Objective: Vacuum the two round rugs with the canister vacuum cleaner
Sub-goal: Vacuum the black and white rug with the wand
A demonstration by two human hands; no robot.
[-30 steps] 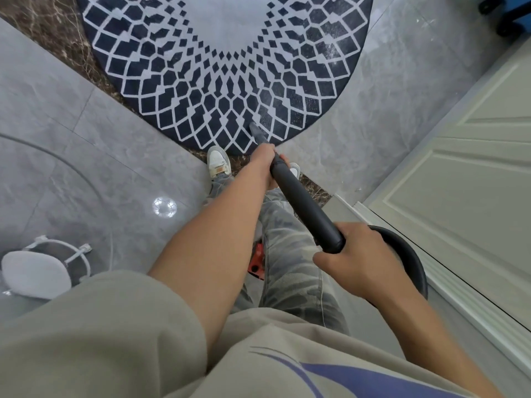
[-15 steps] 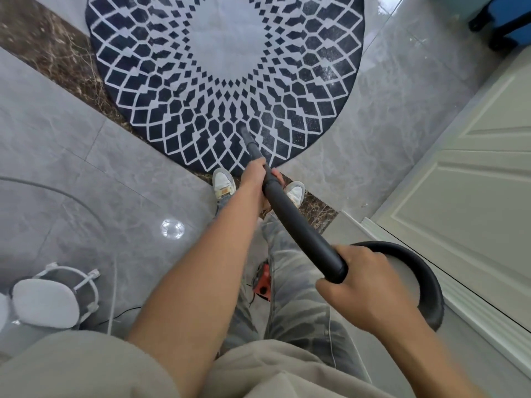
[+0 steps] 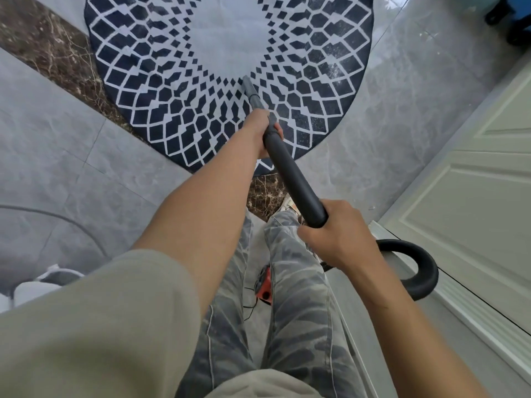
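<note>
**A:** Where's the vacuum on your feed?

**B:** I've got the black wand [image 3: 293, 179] running from the centre up toward 12 o'clock. Its grey nozzle [image 3: 249, 87] touches the round rug [image 3: 161, 90] at the edge of the pale middle patch. The rug is dark blue with a white lattice, fills 12 o'clock and is cut off by the top edge.

**A:** And the hands?

**B:** They're apart, and both are clamped on the wand. The left hand [image 3: 263, 130] wraps it where the grey tube meets the black one. The right hand [image 3: 342, 237] is curled round the near end at 4 o'clock.

**A:** Can you see the canister?

**B:** Hardly. I only get a red-orange piece of the canister [image 3: 265, 285] between the legs [image 3: 298, 326] at 6 o'clock, with a thin dark cord [image 3: 250, 307] beside it. I can't make out any marking on it. The black hose [image 3: 422, 271] loops out past the right wrist at 4 o'clock, and the forearm hides where it joins the wand.

**A:** Anything else cut off?

**B:** There's a white object [image 3: 37, 285] at 8 o'clock, half covered by the beige sleeve [image 3: 94, 326], and I can't tell what it is. A blue object [image 3: 517, 21] at 1 o'clock is clipped by the corner. A pale panelled door [image 3: 474, 196] stands at 3 o'clock. A brown marble strip [image 3: 43, 50] at 10 o'clock runs under the rug, with grey tiles [image 3: 57, 139] beside it.
</note>
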